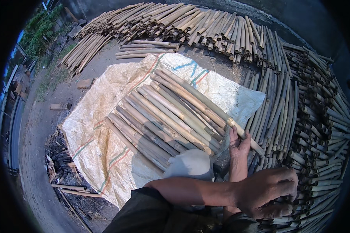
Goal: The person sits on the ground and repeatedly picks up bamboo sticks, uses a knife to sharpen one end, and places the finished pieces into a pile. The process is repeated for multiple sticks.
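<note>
Bamboo pole [206,105], lying at the right edge of the row on the woven sack [105,116] at frame centre, ran from upper left to lower right, its near end under the open right hand [238,144], while the left hand [266,192] clenched stacked poles [319,128] at lower right.

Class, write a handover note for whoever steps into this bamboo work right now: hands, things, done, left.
Left hand: crosses over the right forearm, fingers curled on the cut ends of the big bamboo stack; grip unclear.
Right hand: flat and open on the outermost stick.
Done: a row of sticks lies side by side on the woven sack.
Left: much of the sack is uncovered, and the stack is large.
</note>
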Available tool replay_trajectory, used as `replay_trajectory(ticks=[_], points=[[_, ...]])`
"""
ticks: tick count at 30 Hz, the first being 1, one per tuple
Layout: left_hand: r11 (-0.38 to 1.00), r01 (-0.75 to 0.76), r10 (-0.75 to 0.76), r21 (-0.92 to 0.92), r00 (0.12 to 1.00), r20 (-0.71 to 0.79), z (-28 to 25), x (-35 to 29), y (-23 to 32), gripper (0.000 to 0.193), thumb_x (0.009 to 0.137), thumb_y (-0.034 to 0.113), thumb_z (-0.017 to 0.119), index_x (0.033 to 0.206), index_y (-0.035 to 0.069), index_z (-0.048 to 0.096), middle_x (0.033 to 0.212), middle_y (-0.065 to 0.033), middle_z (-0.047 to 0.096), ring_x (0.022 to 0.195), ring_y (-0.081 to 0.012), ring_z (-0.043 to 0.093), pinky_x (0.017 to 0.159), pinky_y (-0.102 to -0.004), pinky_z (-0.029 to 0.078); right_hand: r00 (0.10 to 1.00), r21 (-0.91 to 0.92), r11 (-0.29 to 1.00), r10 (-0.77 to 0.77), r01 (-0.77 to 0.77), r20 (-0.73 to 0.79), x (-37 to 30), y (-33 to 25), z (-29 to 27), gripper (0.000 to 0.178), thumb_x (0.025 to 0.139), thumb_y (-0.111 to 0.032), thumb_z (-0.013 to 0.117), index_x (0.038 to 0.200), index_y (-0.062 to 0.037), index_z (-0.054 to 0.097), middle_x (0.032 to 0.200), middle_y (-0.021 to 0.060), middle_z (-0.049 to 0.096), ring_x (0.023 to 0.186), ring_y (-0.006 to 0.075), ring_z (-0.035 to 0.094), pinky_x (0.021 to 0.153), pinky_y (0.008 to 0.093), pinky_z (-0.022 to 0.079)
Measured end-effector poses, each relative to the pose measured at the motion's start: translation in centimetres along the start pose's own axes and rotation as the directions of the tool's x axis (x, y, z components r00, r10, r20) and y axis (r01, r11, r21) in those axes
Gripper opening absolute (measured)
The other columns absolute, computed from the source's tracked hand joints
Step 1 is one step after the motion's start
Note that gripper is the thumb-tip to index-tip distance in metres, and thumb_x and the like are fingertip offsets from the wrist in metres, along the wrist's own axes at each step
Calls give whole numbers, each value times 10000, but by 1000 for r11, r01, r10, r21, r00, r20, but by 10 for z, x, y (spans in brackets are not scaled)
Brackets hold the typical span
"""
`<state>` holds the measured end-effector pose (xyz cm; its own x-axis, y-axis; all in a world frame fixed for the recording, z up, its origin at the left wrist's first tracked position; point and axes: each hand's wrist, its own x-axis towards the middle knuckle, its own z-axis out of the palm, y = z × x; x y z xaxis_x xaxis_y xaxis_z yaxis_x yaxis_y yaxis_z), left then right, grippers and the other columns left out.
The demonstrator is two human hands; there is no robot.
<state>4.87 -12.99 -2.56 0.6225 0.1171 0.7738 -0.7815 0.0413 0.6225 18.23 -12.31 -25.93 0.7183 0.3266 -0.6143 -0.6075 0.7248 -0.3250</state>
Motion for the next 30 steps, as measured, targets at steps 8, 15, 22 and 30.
replay_trajectory(ticks=[8,15,22,30], points=[[989,105,-121,106,980,155,-7,-1,-10,440,988,446,627,988,10,568,1013,-159,511,873,-330,574,765,-446,509,977,-766,622,208,-162,-38,8,7,-35,523,1082,-398,503,1362,43,494,1198,228,672,962,321,745,704,422,640],[918,195,-332,346,854,400,-9,-3,-11,311,955,326,725,1021,46,607,1076,-107,556,946,-273,624,824,-385,531,987,-839,545,-139,11,-77,23,-158,-87,397,1050,-306,532,1311,-7,552,1102,129,688,828,235,733,653,366,598],[793,165,-549,586,609,572,-21,18,-13,343,955,363,727,1118,67,669,1178,-112,617,1067,-271,679,927,-403,553,769,-804,499,-633,322,-85,0,-352,-115,376,997,-281,587,1241,5,580,1054,106,671,763,195,700,572,332,549],[622,435,-760,651,536,369,-16,32,-28,272,887,147,761,1130,45,690,1145,-180,676,1052,-392,645,904,-443,532,179,-973,-230,-956,29,232,-23,-473,-85,442,937,-311,706,1187,47,639,1108,264,688,1062,448,656,940,492,514]])
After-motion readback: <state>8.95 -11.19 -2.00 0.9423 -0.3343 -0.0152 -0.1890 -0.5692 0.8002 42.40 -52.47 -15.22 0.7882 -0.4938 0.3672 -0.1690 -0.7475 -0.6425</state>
